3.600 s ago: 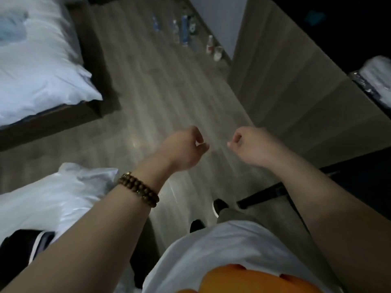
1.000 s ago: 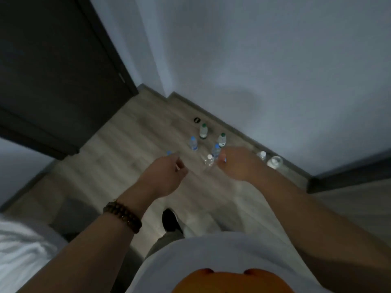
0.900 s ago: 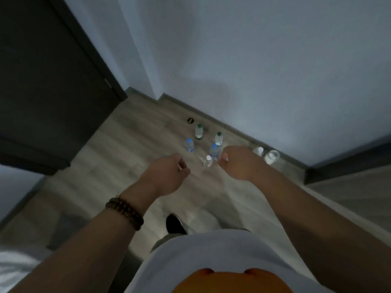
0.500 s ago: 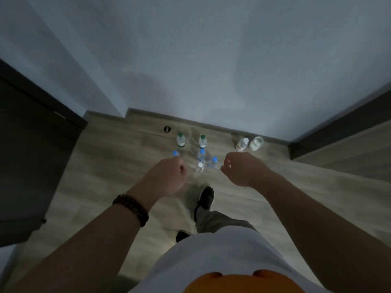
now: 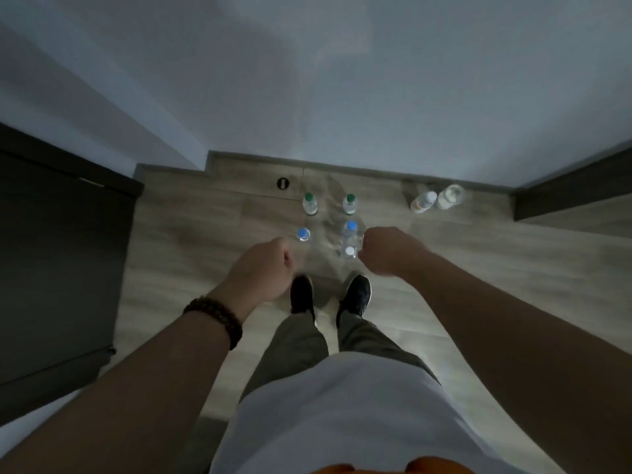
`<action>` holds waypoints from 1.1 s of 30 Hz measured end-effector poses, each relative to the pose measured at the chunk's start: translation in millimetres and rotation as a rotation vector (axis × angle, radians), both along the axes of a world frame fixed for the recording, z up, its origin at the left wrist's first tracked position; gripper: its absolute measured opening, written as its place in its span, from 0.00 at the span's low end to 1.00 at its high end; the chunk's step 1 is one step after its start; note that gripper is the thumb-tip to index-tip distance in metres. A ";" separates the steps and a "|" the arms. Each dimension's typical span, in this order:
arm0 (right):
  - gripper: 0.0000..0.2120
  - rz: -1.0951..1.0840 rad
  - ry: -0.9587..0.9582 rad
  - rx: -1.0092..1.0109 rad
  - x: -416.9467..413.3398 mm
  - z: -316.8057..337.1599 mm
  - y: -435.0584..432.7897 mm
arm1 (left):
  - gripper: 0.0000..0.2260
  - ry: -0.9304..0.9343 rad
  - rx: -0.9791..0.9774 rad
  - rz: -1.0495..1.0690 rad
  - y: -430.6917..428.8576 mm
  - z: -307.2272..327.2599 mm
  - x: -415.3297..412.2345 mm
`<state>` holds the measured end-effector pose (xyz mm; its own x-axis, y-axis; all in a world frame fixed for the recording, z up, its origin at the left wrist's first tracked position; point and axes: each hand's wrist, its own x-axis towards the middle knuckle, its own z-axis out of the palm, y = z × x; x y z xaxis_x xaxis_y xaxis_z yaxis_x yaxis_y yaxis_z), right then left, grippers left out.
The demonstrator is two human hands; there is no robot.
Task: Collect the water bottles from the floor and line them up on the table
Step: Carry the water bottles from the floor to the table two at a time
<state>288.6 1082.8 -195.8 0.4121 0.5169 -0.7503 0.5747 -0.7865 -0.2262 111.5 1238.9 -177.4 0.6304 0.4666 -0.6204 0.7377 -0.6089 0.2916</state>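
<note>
standing at the foot of the wall on the plank floor, toes just short of the water bottles, with no table in view. hovering both fists above the cluster and gripping nothing: left hand and right hand each clenched on air. judging this as the first pickup, none collected yet. bending at the knees rather than stooping, uncurling the fingers on the way down, wrapping each hand round a bottle body below the shoulder, not pinching a cap. starting probably with the nearest two, the white-capped bottle and the blue-capped bottle on the left, lifting straight up, avoiding the upright neighbours crowded close behind. leaving for another trip the pair tipped near the skirting at the right, well apart from the cluster.

noting smooth, matt, pale paint on the wall; long grey-brown wood-grain boards underfoot; a flat, dark, hard door panel at the left; clear thin plastic cylinders, likely slick and easily dented; a bracelet of dark round beads on the left wrist; small round caps in green, blue and white.
</note>
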 end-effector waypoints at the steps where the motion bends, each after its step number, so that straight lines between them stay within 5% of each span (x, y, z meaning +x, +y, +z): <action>1: 0.11 -0.020 0.021 -0.021 -1.4 -12.5 3.3 | 0.04 0.019 -0.009 -0.007 5.3 -11.9 3.7; 6: 0.04 -0.179 0.102 -0.091 -15.3 -82.6 14.8 | 0.05 0.097 -0.045 -0.108 23.9 -86.6 18.8; 18: 0.05 -0.647 0.110 -0.176 -66.7 -288.7 22.4 | 0.10 0.241 -0.089 -0.289 66.5 -306.8 20.8; 23: 0.19 -0.756 0.108 -0.197 -66.8 -364.0 18.8 | 0.14 0.230 -0.041 -0.240 74.9 -379.3 21.6; 33: 0.28 -0.792 0.047 -0.139 -52.7 -460.6 15.9 | 0.25 0.106 0.052 -0.119 73.3 -473.6 42.6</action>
